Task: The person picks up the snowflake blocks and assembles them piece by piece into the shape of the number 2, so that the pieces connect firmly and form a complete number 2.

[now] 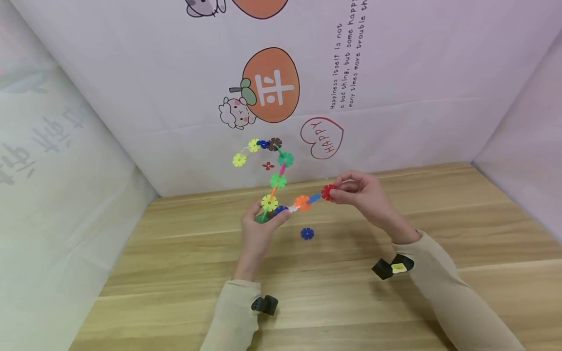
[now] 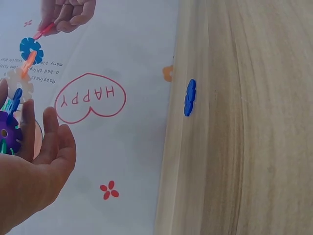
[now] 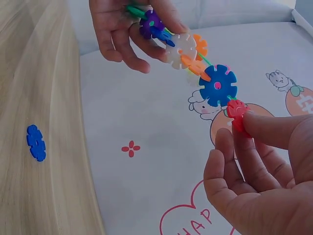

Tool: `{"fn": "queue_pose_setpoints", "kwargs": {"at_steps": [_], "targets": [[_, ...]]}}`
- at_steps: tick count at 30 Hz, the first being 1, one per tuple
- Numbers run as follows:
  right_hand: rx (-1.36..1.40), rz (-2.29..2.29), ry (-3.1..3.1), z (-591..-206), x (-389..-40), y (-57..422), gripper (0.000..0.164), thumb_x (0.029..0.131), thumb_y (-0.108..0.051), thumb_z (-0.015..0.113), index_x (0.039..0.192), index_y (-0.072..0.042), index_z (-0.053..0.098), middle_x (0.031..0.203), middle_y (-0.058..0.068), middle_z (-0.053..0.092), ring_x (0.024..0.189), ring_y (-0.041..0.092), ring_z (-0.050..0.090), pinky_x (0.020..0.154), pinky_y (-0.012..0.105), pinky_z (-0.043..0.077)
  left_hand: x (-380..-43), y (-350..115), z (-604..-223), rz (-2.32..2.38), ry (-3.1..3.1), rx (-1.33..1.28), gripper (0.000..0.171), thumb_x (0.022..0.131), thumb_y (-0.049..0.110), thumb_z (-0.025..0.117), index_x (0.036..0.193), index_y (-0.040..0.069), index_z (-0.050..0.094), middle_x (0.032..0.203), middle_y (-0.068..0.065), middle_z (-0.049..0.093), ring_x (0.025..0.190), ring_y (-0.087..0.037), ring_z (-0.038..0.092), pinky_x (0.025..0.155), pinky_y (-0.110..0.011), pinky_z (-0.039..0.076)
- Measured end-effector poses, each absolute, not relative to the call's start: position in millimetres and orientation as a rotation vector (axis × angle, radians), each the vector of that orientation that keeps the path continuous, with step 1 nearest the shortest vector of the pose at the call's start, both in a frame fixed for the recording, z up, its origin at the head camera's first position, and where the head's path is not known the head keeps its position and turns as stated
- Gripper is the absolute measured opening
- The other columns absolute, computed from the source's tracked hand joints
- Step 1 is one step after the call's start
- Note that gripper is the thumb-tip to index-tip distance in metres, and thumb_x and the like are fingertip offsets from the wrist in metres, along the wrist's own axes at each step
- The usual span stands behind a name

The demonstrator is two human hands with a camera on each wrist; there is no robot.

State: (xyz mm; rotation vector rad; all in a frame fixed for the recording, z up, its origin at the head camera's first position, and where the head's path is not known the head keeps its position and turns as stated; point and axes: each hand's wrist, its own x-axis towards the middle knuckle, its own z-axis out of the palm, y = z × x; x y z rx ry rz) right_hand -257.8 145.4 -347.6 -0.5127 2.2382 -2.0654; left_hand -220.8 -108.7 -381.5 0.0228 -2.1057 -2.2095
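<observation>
A chain of colourful notched snowflake discs (image 1: 278, 181) is joined edge to edge and curves up and leftward in the head view. My left hand (image 1: 258, 233) holds it near its lower bend, thumb and fingers about the purple disc (image 3: 151, 24) and a green one. My right hand (image 1: 366, 197) pinches a red disc (image 3: 237, 113) between thumb and fingers at the chain's right end. The red disc meets the rim of a blue disc (image 3: 218, 85); whether it sits in the slot I cannot tell. Orange (image 1: 302, 202) and white (image 3: 180, 51) discs lead back to my left hand.
One loose dark blue disc (image 1: 307, 233) lies on the wooden table (image 1: 184, 263), below the chain in the head view. A printed white cloth (image 1: 175, 97) rises behind the table's far edge, with more white cloth at both sides.
</observation>
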Motion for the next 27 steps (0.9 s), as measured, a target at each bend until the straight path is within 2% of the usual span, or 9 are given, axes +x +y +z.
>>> {"fn": "queue_pose_setpoints", "kwargs": {"at_steps": [9, 16, 22, 27], "targets": [[-0.605, -1.996, 2.336, -348.5, -255.5, 142.2, 0.014, 0.086, -0.003, 0.070, 0.097, -0.001, 0.061, 0.084, 0.003, 0.072, 0.077, 0.018, 0.068, 0.075, 0.027, 0.056, -219.8, -108.1, -381.2, -2.156, -2.144, 0.016, 0.050, 0.070, 0.034, 0.086, 0.109, 0.011, 0.065, 0.104, -0.007, 0.063, 0.097, -0.020, 0.059, 0.084, -0.034, 0.052], [-0.669, -2.062, 2.389, -351.9, -254.6, 134.3, 0.014, 0.084, 0.002, 0.070, 0.095, 0.007, 0.064, 0.083, 0.013, 0.069, 0.072, 0.023, 0.069, 0.069, 0.029, 0.058, -219.2, -107.1, -380.8, -2.179, -2.141, 0.014, 0.048, 0.071, 0.029, 0.086, 0.109, 0.010, 0.064, 0.102, -0.010, 0.064, 0.092, -0.023, 0.063, 0.082, -0.034, 0.053], [-0.607, -2.107, 2.361, -354.2, -254.8, 131.5, 0.016, 0.085, 0.002, 0.070, 0.097, 0.009, 0.062, 0.080, 0.004, 0.071, 0.071, 0.017, 0.069, 0.070, 0.029, 0.058, -218.9, -106.5, -379.7, -2.226, -2.108, 0.020, 0.046, 0.073, 0.024, 0.085, 0.111, 0.009, 0.064, 0.101, -0.013, 0.065, 0.090, -0.025, 0.066, 0.082, -0.033, 0.054], [-0.574, -2.120, 2.302, -353.3, -254.1, 131.6, 0.019, 0.086, 0.001, 0.069, 0.100, 0.009, 0.060, 0.083, 0.002, 0.072, 0.074, 0.015, 0.069, 0.073, 0.029, 0.057, -218.6, -106.5, -379.4, -2.239, -2.073, 0.001, 0.042, 0.073, 0.022, 0.085, 0.108, 0.008, 0.064, 0.098, -0.013, 0.066, 0.087, -0.026, 0.067, 0.080, -0.034, 0.055]]}}
